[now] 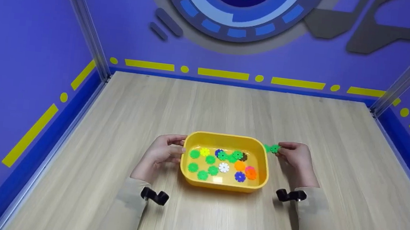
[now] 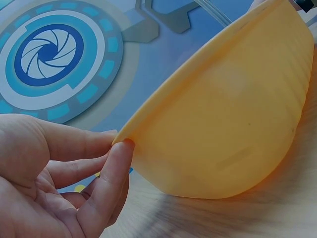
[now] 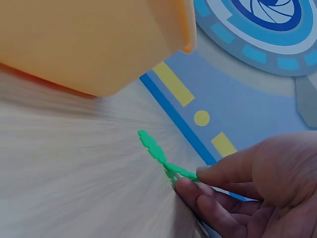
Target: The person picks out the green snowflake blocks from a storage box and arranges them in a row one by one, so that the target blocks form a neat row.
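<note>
A yellow plastic tub [image 1: 222, 186] stands on the table with several flower-shaped snowflake discs inside, many of them green. My left hand [image 1: 163, 150] pinches the tub's rim at its left side; the left wrist view shows thumb and fingers on either side of that rim [image 2: 163, 94]. Just beyond the tub's right side, my right hand [image 1: 295, 155] pinches joined green snowflake discs [image 1: 274, 149] between thumb and fingertips. In the right wrist view these discs [image 3: 152, 148] meet at an angle, apart from the tub wall [image 3: 99, 44].
Inside the tub lie a white disc [image 1: 224, 167], a yellow disc [image 1: 205, 152], and orange, blue and dark ones. The wooden table [image 1: 145, 101] is bounded by blue-purple panels [image 1: 225, 62] at the back and sides. Black wrist cameras [image 1: 154, 196] sit on both sleeves.
</note>
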The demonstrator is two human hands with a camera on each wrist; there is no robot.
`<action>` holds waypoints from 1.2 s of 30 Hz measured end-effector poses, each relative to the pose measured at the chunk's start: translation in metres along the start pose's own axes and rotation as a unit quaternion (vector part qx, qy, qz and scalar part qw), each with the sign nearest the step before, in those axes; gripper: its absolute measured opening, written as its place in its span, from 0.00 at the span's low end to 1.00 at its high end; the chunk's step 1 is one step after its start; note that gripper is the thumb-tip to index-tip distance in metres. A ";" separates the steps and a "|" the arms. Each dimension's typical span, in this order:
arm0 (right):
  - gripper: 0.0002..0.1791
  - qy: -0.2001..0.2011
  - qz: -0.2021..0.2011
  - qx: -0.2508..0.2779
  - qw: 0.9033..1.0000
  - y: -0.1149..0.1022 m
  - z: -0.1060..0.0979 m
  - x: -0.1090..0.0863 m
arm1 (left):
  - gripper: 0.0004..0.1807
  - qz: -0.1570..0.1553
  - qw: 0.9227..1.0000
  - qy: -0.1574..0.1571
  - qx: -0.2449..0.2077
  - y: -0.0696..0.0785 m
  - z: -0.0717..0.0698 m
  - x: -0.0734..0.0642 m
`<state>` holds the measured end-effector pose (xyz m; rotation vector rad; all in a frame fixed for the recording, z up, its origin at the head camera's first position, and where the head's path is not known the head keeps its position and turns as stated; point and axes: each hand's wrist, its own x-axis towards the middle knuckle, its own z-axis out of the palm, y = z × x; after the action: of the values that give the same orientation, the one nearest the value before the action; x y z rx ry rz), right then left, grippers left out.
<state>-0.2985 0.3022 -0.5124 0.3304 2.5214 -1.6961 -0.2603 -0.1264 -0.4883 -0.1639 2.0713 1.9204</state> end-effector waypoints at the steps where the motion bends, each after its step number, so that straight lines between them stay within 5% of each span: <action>1: 0.22 0.003 0.000 -0.003 1.000 0.000 0.000 0.000 | 0.30 0.001 1.000 0.000 0.000 0.000 0.000 0.000; 19: 0.23 0.021 0.026 -0.037 0.999 -0.009 -0.011 -0.010 | 0.28 0.015 1.000 0.000 -0.002 -0.003 0.000 0.001; 36: 0.25 -0.007 -0.057 -0.035 0.998 -0.037 -0.010 -0.024 | 0.28 0.012 1.000 0.001 -0.007 -0.003 0.001 0.000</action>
<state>-0.2826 0.2954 -0.4708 0.1724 2.6272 -1.6365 -0.2589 -0.1261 -0.4909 -0.1463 2.0701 1.9504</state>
